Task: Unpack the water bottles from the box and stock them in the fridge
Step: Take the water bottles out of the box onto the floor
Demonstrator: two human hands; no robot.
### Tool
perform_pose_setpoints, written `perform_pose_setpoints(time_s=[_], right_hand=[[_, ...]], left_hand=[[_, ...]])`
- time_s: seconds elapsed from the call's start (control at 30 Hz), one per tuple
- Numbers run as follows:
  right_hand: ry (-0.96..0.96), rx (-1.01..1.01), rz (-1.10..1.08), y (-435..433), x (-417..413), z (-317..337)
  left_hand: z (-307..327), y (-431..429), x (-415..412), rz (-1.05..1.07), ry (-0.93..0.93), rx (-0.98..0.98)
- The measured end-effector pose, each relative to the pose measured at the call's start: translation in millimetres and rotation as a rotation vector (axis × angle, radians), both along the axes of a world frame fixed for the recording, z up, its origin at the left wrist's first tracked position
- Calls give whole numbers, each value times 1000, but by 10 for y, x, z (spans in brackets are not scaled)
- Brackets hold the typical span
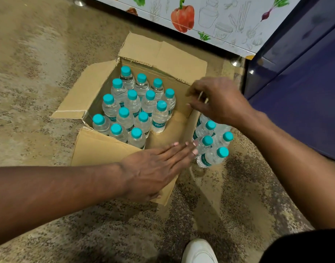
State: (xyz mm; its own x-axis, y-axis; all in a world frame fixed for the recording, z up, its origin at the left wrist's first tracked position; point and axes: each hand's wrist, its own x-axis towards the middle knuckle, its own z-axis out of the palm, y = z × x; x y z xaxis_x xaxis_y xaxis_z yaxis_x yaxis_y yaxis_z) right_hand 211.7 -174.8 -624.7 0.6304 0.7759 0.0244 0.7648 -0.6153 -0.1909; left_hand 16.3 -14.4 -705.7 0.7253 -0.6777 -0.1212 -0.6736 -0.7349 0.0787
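With the left hand (155,168) laid flat and released on the near flap of the box (98,149), which is best held down firmly, the upright bottles (132,109) inside, marked "Bisle…", are flanked by the blurred right hand (218,103), its grip not to be told.

Forearms (58,196) bare; white shoe (199,251); black garment (305,247).
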Motion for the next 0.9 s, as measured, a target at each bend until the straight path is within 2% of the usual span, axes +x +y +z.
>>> perform_pose_setpoints(time_s=[0.17,0.3,0.43,0.57,0.7,0.8,0.9], right_hand=[[-48,-146,100,469,255,-457],[-60,-200,152,608,329,-749],[-81,-170,165,594,369,-806],[-72,-80,35,391,373,-573],[-123,116,-102,-8,239,-55],[-116,299,-121,-447,50,399],[-74,320,-96,-892,-200,687]], left_hand=[[-54,-87,7,-61,12,146],[-77,-70,10,-63,34,128],[-64,-1,57,-70,102,93],[-68,24,85,-72,156,69],[-93,63,105,-88,159,27],[-105,93,107,-91,163,3],[-104,114,110,-93,162,-5]])
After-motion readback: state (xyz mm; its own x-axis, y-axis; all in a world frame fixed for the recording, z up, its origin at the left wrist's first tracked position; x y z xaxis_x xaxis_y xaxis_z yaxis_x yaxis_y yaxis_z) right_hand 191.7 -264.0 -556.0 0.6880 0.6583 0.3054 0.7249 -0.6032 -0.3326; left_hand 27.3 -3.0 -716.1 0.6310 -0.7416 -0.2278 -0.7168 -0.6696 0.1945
